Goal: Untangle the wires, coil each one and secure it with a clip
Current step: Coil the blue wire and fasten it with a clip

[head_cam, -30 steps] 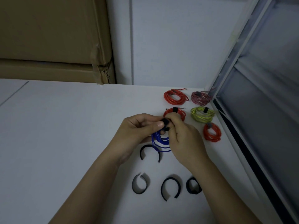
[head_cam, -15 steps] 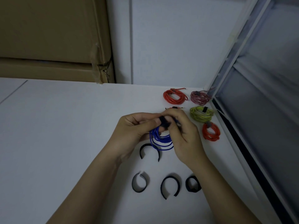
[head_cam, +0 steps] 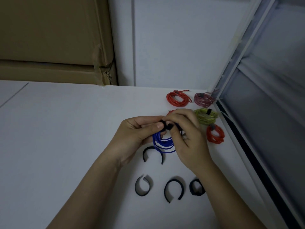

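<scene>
Between both grips, a black clip (head_cam: 167, 126) is pinched by the left hand (head_cam: 140, 131) and right hand (head_cam: 186, 129), the blue coil (head_cam: 163, 143) hanging just below.

Open clips (head_cam: 173, 189) lie before bound coils (head_cam: 179, 99) (table's (head_cam: 66, 138) far right)

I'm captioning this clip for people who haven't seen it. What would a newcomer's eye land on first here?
First, the two hands, left hand and right hand, meeting at mid-table, wrapping a black strap around a blue wire coil. Next, the finished coils by the window: red coil, pink coil, yellow-green coil. Spare black straps lie nearest the person.
</scene>
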`<action>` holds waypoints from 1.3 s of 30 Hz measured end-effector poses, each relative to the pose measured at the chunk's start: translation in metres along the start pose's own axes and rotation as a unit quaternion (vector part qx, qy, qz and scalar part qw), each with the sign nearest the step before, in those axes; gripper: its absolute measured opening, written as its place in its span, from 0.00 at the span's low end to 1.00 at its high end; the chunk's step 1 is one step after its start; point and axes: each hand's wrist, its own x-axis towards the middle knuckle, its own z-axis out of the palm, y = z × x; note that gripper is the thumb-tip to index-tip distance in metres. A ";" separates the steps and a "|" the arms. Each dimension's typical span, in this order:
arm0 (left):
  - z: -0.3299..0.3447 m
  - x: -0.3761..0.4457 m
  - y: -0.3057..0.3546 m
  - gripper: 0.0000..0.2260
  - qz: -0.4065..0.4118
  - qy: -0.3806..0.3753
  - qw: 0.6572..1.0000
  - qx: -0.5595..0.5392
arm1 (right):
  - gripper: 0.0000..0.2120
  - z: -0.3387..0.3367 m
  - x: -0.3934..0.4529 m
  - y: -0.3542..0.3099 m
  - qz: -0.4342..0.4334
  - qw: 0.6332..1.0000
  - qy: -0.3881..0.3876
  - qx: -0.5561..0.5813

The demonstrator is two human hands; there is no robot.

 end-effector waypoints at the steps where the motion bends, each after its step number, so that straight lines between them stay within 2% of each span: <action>1: 0.000 0.000 0.000 0.13 0.004 0.006 1.000 0.009 | 0.11 -0.001 -0.001 0.000 -0.010 1.000 0.014 -0.014; 9: -0.001 0.001 -0.001 0.11 0.035 0.047 0.998 0.033 | 0.07 -0.008 -0.003 -0.001 -0.069 0.997 -0.004 -0.038; 11: -0.001 0.001 -0.001 0.08 0.045 0.056 0.996 0.047 | 0.06 -0.007 -0.002 -0.001 -0.094 0.992 -0.006 -0.080; 14: -0.002 0.002 -0.003 0.05 0.071 0.066 0.990 0.103 | 0.08 -0.008 0.000 -0.003 -0.167 0.970 0.014 -0.175; 18: -0.001 0.001 -0.006 0.08 0.111 0.038 0.979 0.166 | 0.12 -0.006 -0.001 -0.006 -0.224 0.952 0.045 -0.204; 21: -0.002 0.002 -0.008 0.05 0.117 0.027 0.976 0.180 | 0.10 -0.003 -0.005 -0.002 -0.169 0.969 0.044 -0.176; 24: 0.000 0.002 -0.009 0.07 0.123 0.011 0.974 0.189 | 0.08 -0.002 -0.006 -0.001 -0.098 0.986 0.065 -0.121; 28: 0.004 0.000 -0.011 0.08 0.130 -0.010 0.970 0.203 | 0.07 -0.004 -0.004 -0.003 -0.046 0.991 0.095 -0.087; 36: 0.002 -0.002 -0.013 0.11 0.137 -0.038 0.958 0.249 | 0.08 -0.006 -0.001 -0.004 0.042 0.997 0.060 -0.031; 38: 0.003 -0.002 -0.013 0.11 0.134 -0.039 0.959 0.249 | 0.05 -0.007 0.000 -0.005 0.092 0.994 0.049 0.015; 39: 0.004 -0.002 -0.014 0.11 0.133 -0.037 0.960 0.242 | 0.08 -0.008 0.001 -0.007 0.118 0.991 0.045 0.043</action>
